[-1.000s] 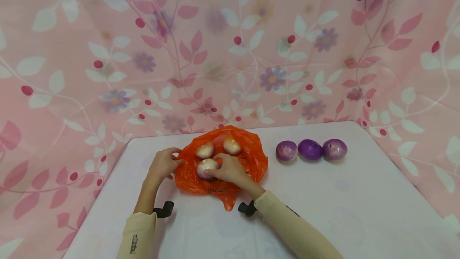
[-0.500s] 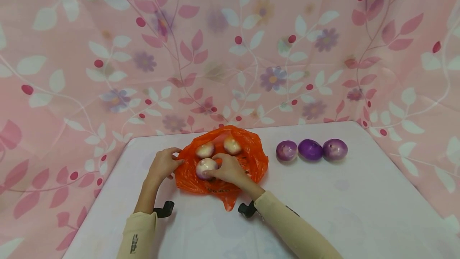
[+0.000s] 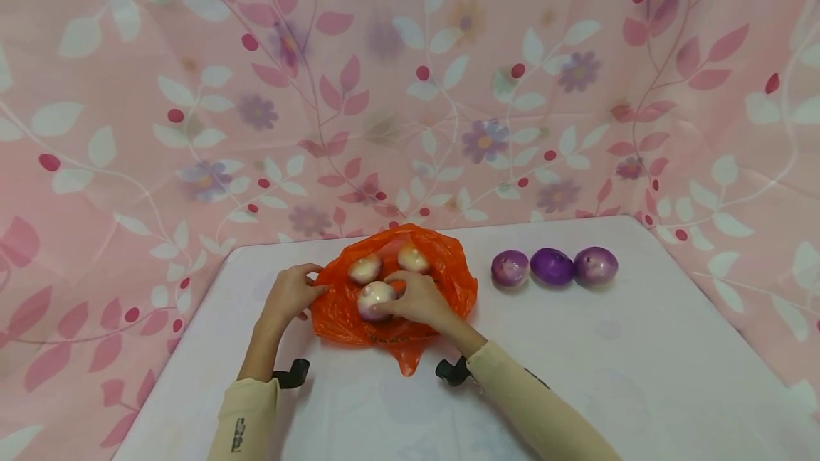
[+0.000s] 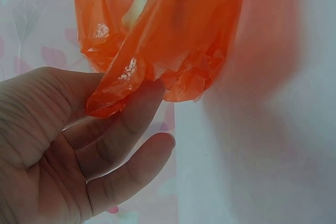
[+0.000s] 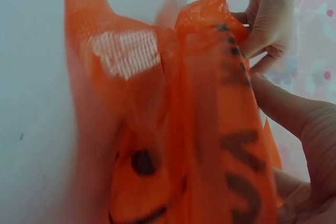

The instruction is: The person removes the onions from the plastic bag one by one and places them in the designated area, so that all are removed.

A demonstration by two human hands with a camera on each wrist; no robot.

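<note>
An orange plastic bag (image 3: 458,269) lies spread on the table with its mouth facing up. My left hand (image 3: 290,295) pinches the bag's left rim between thumb and fingers, as the left wrist view also shows. Inside the bag my right hand (image 3: 421,299) grips a pale purple-and-white onion (image 3: 374,300) from its right side. Two similar onions sit behind it in the bag, a left onion (image 3: 365,269) and a right onion (image 3: 413,259). In the right wrist view the printed bag wall hides the held onion and most of the fingers.
Three purple onions stand in a row right of the bag: a left one (image 3: 510,269), a darker middle one (image 3: 552,267) and a right one (image 3: 596,266). Behind the white-covered table (image 3: 640,361) hangs a pink floral cloth (image 3: 410,91).
My right hand has shifted slightly to the right within the bag, and the gripped onion has moved with it. The left hand keeps its place on the rim.
</note>
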